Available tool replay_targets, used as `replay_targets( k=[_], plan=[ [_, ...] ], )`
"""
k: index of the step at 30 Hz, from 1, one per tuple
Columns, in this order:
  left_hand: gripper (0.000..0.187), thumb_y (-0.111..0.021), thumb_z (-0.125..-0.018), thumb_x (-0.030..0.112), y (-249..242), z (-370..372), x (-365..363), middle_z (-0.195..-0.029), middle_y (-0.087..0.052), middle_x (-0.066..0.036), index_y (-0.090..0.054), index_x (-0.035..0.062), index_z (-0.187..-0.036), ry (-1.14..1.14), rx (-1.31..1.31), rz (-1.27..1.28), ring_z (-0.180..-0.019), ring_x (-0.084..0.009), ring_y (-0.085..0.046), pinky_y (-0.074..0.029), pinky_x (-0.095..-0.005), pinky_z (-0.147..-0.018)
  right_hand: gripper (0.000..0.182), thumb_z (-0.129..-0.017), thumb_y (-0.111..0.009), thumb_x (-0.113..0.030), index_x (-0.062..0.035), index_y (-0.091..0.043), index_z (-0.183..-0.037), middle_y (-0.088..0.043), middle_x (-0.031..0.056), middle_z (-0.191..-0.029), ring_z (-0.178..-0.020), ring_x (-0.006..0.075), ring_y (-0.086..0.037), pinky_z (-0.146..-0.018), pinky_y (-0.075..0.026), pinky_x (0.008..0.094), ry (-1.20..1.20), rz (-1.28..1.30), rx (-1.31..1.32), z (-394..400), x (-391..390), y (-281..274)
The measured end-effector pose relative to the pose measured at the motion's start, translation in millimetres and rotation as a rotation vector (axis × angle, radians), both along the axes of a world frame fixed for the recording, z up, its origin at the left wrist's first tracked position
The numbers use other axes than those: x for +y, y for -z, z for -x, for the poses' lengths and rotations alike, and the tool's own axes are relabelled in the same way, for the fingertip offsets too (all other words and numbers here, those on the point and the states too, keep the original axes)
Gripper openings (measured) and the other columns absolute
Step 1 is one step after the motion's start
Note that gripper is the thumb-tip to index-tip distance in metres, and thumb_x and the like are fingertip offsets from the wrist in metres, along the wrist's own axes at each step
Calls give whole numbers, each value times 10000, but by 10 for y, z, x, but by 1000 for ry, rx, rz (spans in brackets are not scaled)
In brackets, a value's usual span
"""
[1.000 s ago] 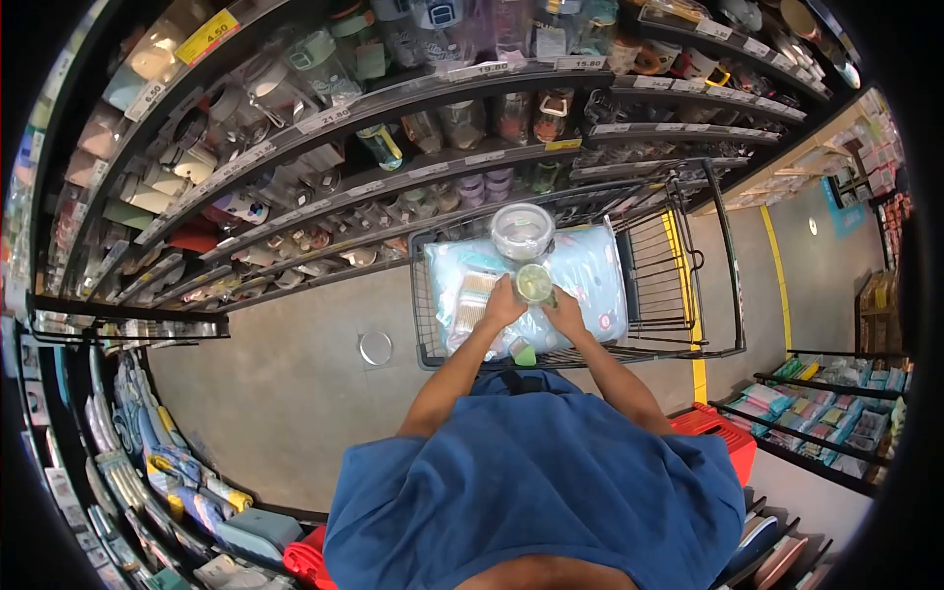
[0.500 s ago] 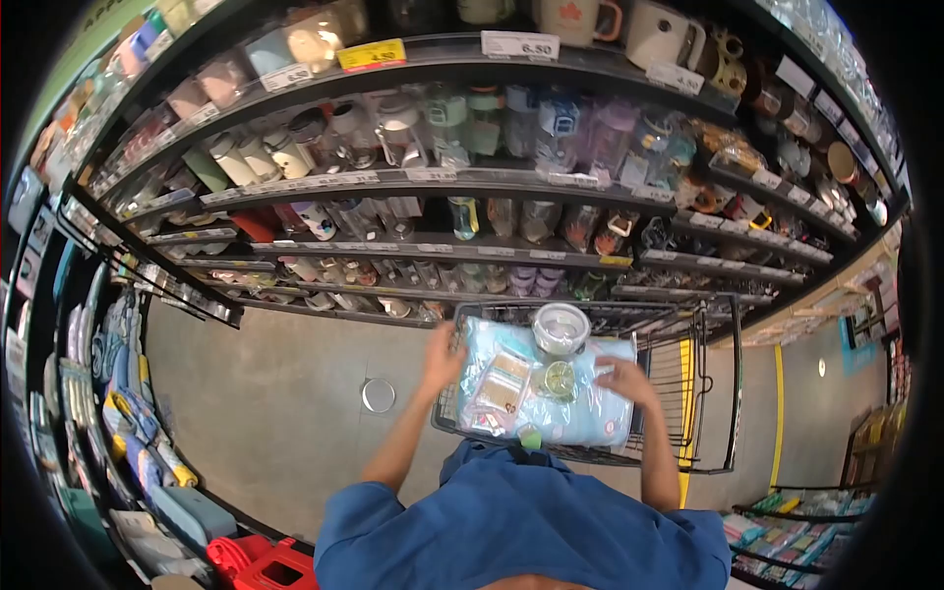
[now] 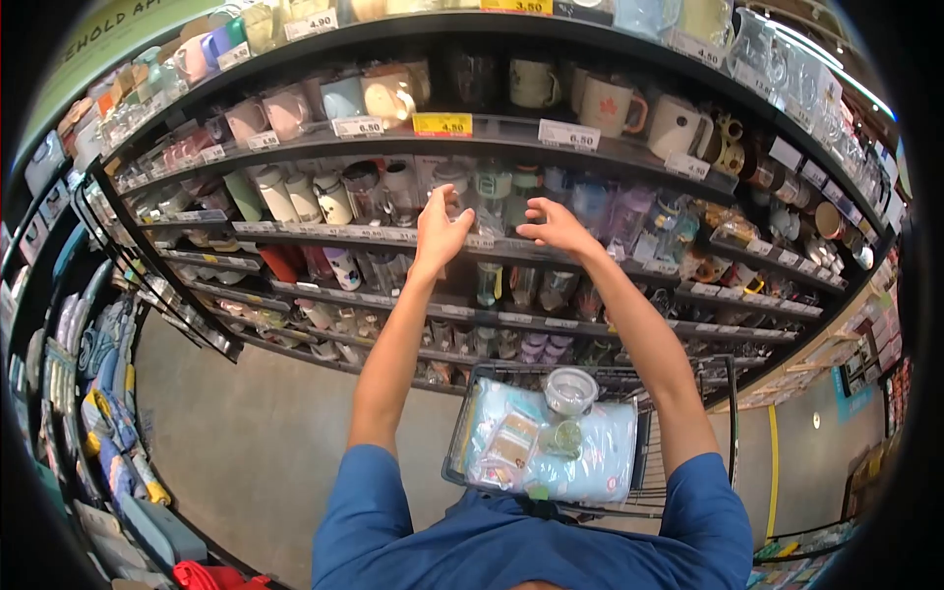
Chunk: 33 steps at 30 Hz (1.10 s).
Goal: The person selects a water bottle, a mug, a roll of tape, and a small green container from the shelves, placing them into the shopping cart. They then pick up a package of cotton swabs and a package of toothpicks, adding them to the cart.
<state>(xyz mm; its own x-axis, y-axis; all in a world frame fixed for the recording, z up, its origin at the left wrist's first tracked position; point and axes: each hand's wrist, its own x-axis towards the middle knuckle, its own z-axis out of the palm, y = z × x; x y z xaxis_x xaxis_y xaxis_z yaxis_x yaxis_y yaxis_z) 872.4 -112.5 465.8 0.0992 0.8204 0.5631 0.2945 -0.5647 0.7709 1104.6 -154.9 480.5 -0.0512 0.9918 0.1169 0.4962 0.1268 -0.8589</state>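
Both my hands are raised to the shelf of drink bottles. My left hand has its fingers apart and slightly curled, close in front of a clear bottle and just left of a green-lidded bottle. To the right, my right hand is also open, its fingertips pointing inward near the shelf edge. The green-lidded bottle stands upright in the gap between the two hands. A purple bottle stands beyond my right hand. White and cream tumblers line the shelf to the left of my left hand.
Below my arms is a black wire shopping cart. It carries a pale blue plastic-wrapped pack, a clear round container and small packets. Mugs fill the shelf above. Folded textiles hang at the left.
Both hands have risen from over the cart to the bottle shelf, arms now stretched forward. The view has tilted upward, so the cart sits lower and a higher shelf shows.
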Motion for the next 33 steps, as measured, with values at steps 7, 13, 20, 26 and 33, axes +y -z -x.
replay_targets(
  k=[7, 13, 20, 26, 33],
  plan=[
    [572, -661, -747, 162, -68, -143, 220, -1157, -591, -230, -462, -20, -1252, 9, 133, 81, -1001, -344, -606, -469, -414, -890, 643, -672, -783, -251, 67, -554, -1181, -611, 212, -1184, -1108, 281, -589, -935, -446, 341, 242, -54, -301, 294, 447, -68],
    [602, -666, -721, 153, 89, 126, 442, -1180, -510, -280, -431, -50, -1236, -321, 93, -30, -1097, -430, -503, -415, -464, -940, 466, -674, -762, -307, 35, -651, -971, -674, 196, -937, -918, 327, -653, -793, -504, 380, 319, -100, -559, 413, 376, -3],
    [666, -692, -698, 182, 249, 287, 819, -1186, -546, -317, -409, -85, -1239, -42, 122, 338, -1142, -416, -538, -432, -430, -959, 604, -688, -762, -296, 73, -562, -1123, -667, 187, -910, -754, 262, -668, -681, -522, 356, 89, -257, -409, 1022, 602, 275],
    [382, -619, -711, 79, 408, 341, 1231, -849, -645, -92, -599, -70, -1062, 368, 3, 491, -789, -165, -578, -458, -312, -693, 683, -622, -753, -241, 65, -489, -1173, -584, 276, -1175, -1113, 347, -587, -904, -478, 389, 264, 138, -30, 1191, 1223, 544],
    [653, -615, -713, 48, 445, 295, 456, -1166, -565, -158, -387, -22, -1320, 162, -255, -18, -1092, -236, -556, -437, -338, -950, 778, -721, -612, -51, 29, -264, -1411, -536, 272, -1227, -1138, 359, -559, -902, -470, 396, 180, -463, -104, 1518, 305, 272]
  ],
)
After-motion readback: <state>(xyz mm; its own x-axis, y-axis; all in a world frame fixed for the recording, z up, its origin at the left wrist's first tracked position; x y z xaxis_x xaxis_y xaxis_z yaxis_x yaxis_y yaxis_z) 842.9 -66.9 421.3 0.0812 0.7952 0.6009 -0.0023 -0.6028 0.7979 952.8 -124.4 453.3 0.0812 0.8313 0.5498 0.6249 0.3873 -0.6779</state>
